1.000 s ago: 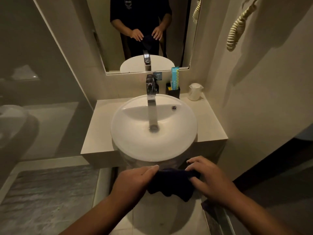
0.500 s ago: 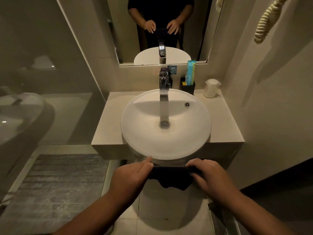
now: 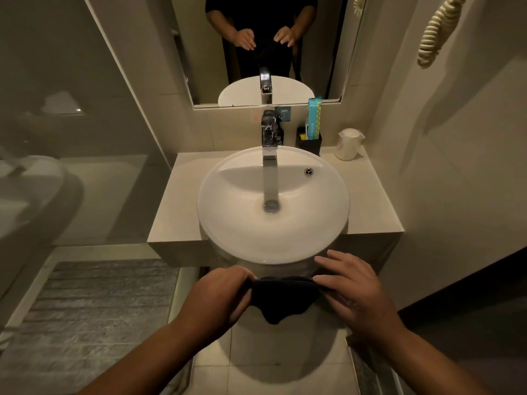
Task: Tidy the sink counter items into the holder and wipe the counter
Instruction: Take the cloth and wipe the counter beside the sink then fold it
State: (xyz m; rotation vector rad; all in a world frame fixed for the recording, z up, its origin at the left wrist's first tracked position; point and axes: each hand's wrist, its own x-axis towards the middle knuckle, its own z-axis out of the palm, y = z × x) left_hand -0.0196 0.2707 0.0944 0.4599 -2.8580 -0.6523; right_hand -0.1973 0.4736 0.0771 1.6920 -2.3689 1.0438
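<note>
Left hand [image 3: 219,295]: clamped on the left end of dark cloth [image 3: 282,297], stretching it taut, likely for folding or wiping.
Cloth: spans between both hands, below the front edge of counter [image 3: 171,212], in front of basin [image 3: 271,223].
Right hand [image 3: 353,289]: pinches the right end, other fingers spread.
Holder [image 3: 309,142]: back right corner, 1 teal packet [image 3: 313,118] upright inside.
</note>
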